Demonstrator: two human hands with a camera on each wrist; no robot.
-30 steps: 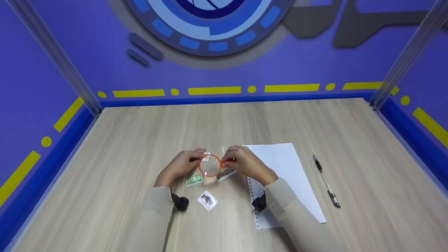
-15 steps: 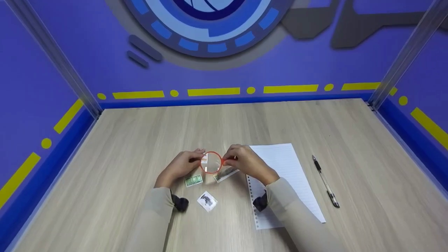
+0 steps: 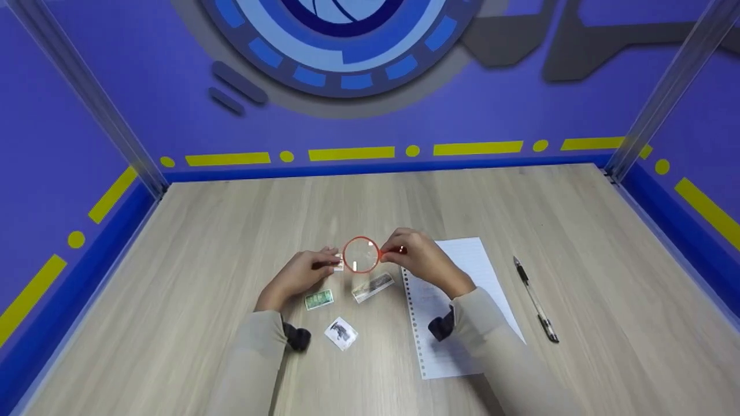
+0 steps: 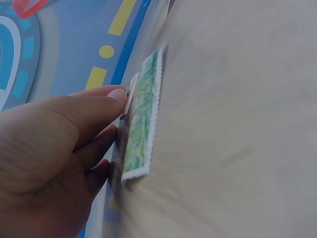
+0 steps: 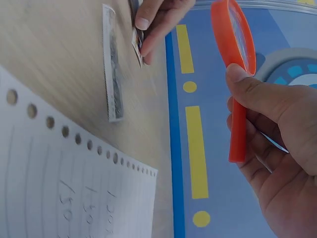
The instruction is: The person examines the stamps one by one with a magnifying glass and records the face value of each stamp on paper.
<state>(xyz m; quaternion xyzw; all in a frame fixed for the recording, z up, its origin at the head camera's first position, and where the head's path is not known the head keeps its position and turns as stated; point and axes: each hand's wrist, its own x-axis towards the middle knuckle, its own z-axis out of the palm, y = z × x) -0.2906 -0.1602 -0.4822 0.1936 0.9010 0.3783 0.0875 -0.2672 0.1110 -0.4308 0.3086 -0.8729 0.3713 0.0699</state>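
My right hand [image 3: 425, 260] grips the handle of an orange-rimmed magnifying glass [image 5: 238, 124], thumb along the neck of the handle. Its round lens is raised over the table, just right of my left hand [image 3: 300, 270]. Between my left thumb and fingers I pinch a small white-edged stamp [image 3: 339, 263], partly covered by the fingertips. A green stamp [image 4: 143, 116] with a perforated edge lies close by the left hand. On the table nearer to me is a white stamp with a dark figure [image 3: 341, 333]. A long dark stamp [image 5: 114, 69] lies below the lens.
A punched, lined sheet of paper [image 3: 462, 254] lies under the right forearm, with handwritten figures on it. Farther right rests a black pen [image 3: 536, 300]. Blue-purple panels [image 3: 370, 127] wall the wooden table at the back and sides.
My right hand has moved the magnifying glass up and to the right, off the pinched stamp, uncovering more of the long dark stamp. My left hand has stayed nearly still.
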